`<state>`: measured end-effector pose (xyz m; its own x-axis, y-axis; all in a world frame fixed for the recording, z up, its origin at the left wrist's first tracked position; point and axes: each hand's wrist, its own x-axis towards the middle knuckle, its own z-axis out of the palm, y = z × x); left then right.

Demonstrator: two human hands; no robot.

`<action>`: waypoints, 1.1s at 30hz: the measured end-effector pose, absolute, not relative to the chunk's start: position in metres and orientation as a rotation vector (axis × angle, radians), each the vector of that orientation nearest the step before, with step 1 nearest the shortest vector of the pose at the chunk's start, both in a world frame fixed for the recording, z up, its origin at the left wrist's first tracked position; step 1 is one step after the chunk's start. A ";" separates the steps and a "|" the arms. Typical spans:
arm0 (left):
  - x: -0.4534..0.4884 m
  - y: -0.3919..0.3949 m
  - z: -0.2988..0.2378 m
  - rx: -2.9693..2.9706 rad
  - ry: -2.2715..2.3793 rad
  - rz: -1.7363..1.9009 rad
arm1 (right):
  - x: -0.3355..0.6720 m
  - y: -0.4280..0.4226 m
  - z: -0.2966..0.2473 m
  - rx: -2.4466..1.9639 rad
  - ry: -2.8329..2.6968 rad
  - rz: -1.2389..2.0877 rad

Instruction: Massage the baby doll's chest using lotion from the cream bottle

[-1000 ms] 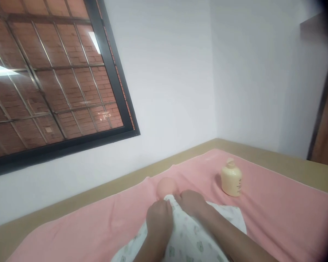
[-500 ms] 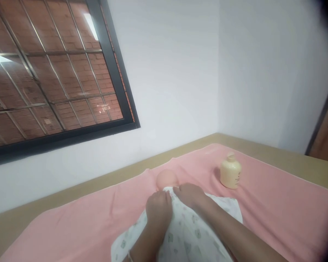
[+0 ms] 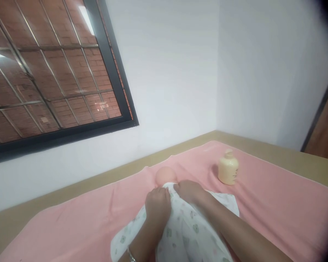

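Observation:
A white baby garment [image 3: 184,233] with a small green and pink print lies spread at the lower middle. Beyond its upper edge shows a smooth, rounded, skin-toned top, like a baby doll's head [image 3: 166,175]; the rest of it is hidden behind the cloth and hands. My left hand [image 3: 158,202] is closed on the garment's upper edge, its fingers curled. Just right of it, my right hand [image 3: 190,191] pinches the same edge. The two hands are close together, with a strip of cloth between them. A bracelet [image 3: 131,254] circles my left wrist.
Underneath is a pink cloth [image 3: 79,222] over a tan surface [image 3: 270,151]. A cream pump bottle [image 3: 228,170] stands upright on it, right of the hands. White walls [image 3: 166,72] meet behind, with a barred window [image 3: 57,72] at the upper left.
The whole view has shifted slightly, so things appear a little higher and further left. Both hands keep their hold on the garment's upper edge.

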<state>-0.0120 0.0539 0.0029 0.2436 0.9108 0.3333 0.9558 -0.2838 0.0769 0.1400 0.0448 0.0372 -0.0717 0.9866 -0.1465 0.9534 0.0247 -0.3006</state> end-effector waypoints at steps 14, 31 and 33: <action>-0.013 0.054 -0.002 -2.372 -1.714 -0.577 | 0.146 0.051 0.033 -1.962 -2.106 0.562; -0.010 0.051 0.015 -2.351 -2.069 -0.430 | 0.146 0.045 0.045 -2.020 -2.089 0.659; -0.012 0.054 0.016 -2.390 -2.135 -0.465 | 0.137 0.040 0.043 -2.038 -2.210 0.449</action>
